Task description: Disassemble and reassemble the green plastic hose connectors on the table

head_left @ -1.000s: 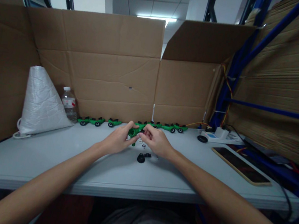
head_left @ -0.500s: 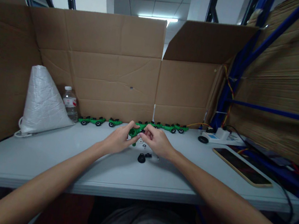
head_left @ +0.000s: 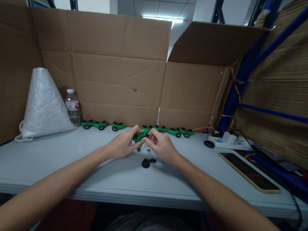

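apparently light, stiff plastic, green toy piece (head_left: pixel 137 137) sits in left hand's (head_left: pixel 121 143) grip above table (head_left: pixel 105 179), beyond black parts (head_left: pixel 145 163); right hand (head_left: pixel 162 145) bunched at dark end, exact hold unclear. body likely safest grip, small fittings fragile.

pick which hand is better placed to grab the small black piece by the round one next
Likely the right hand: nearer the small black piece, while the left hand grips the green toy.
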Tool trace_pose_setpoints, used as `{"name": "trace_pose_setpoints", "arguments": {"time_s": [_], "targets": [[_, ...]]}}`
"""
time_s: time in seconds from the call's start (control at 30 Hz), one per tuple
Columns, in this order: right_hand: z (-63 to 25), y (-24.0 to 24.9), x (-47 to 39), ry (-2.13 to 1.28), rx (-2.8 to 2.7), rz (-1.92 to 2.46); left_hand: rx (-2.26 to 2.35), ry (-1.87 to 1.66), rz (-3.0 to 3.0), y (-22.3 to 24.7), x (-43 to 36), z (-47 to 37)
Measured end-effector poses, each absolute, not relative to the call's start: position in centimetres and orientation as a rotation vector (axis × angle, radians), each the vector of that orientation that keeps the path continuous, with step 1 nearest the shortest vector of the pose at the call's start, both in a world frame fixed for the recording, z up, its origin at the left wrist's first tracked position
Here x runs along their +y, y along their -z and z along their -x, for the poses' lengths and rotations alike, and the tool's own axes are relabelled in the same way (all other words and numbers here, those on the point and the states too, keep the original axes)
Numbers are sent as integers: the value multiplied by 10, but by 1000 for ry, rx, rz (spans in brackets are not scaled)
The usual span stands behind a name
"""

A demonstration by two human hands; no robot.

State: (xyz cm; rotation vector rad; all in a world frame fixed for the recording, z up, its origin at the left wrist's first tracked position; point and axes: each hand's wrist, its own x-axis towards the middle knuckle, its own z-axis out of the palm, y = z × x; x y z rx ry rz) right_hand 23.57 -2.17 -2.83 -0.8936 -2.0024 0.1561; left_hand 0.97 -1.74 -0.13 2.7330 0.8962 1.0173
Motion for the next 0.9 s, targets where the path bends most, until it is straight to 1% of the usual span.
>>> {"name": "trace_pose_setpoints", "arguments": {"time_s": [0.9], "targets": [[-236, 26, -24, -172, -2008, 901, 874, -1007, -2733, 1, -18, -10]]}}
